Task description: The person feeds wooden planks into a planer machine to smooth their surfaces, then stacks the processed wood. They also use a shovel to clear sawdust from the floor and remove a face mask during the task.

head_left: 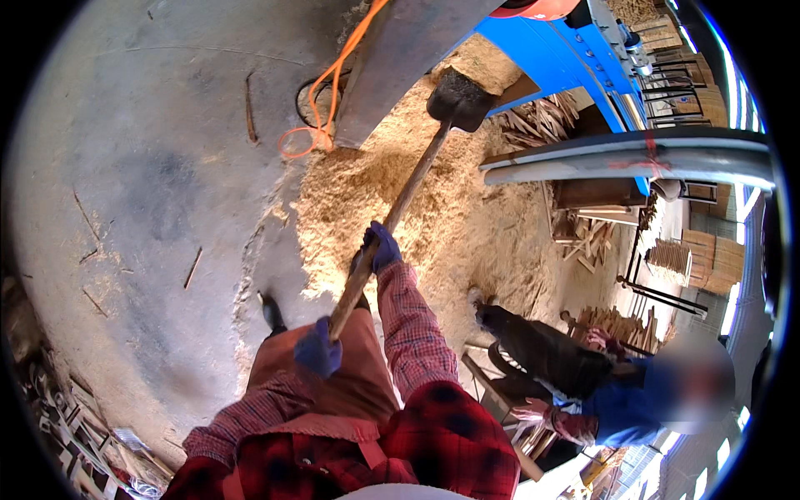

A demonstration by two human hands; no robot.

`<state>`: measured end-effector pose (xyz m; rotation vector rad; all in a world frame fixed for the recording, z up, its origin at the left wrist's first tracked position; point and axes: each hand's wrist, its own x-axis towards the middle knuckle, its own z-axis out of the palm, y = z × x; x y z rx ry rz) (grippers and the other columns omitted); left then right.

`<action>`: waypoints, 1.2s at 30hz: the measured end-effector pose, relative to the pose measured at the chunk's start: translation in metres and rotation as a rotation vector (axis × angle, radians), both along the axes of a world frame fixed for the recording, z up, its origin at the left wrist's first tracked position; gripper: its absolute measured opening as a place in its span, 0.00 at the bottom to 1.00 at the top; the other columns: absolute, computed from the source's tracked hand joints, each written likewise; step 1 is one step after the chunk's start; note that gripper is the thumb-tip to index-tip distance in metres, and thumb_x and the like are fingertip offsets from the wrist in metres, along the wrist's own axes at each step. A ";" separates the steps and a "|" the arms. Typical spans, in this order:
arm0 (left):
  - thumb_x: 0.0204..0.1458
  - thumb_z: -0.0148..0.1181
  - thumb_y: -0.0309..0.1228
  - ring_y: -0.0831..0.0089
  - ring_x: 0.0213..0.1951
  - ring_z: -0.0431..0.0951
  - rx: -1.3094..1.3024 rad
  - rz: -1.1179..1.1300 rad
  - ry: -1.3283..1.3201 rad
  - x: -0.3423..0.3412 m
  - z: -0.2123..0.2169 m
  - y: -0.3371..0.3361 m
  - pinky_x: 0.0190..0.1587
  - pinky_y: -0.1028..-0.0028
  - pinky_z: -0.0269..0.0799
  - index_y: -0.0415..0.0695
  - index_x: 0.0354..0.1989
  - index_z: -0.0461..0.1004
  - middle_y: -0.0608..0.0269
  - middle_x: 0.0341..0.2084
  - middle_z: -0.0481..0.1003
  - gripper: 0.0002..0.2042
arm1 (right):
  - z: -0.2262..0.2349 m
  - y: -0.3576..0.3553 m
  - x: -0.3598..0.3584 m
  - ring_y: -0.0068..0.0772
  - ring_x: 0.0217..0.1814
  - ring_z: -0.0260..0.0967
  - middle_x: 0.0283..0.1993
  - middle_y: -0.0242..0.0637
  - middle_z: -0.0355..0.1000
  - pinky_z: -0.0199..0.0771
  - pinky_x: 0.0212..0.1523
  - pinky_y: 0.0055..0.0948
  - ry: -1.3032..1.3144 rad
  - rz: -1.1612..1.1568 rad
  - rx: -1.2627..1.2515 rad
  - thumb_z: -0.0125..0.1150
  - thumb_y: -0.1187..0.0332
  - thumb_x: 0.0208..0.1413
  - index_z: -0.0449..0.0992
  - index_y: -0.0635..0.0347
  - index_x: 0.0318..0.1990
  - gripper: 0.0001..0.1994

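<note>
A long-handled shovel (421,171) slants away from my body, its dark blade (462,98) resting at the far side of a spread of pale sawdust (433,225). My left hand (317,350), in a blue-purple glove, is closed round the near end of the wooden handle. Farther along the handle, my right hand (381,247) grips it in a matching glove. Whether any sawdust lies on the blade cannot be made out. A reddish-brown apron (292,362) covers my front.
Beside the blade stands a blue machine frame (542,54). An orange cord (337,79) hangs by a grey metal panel (392,71). Grey pipes (625,162) reach in from the right. Another person in blue (621,408) works at the lower right, near stacked wood strips (621,327).
</note>
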<state>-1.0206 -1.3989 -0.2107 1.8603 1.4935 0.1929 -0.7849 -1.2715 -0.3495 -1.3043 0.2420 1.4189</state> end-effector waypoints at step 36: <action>0.41 0.67 0.47 0.60 0.33 0.80 -0.597 0.124 -0.006 -0.012 -0.082 -0.015 0.37 0.62 0.75 0.42 0.46 0.72 0.55 0.30 0.78 0.27 | -0.165 0.062 0.093 0.32 0.24 0.67 0.24 0.35 0.70 0.71 0.26 0.33 0.121 -0.050 -0.018 0.58 0.62 0.53 0.72 0.60 0.35 0.11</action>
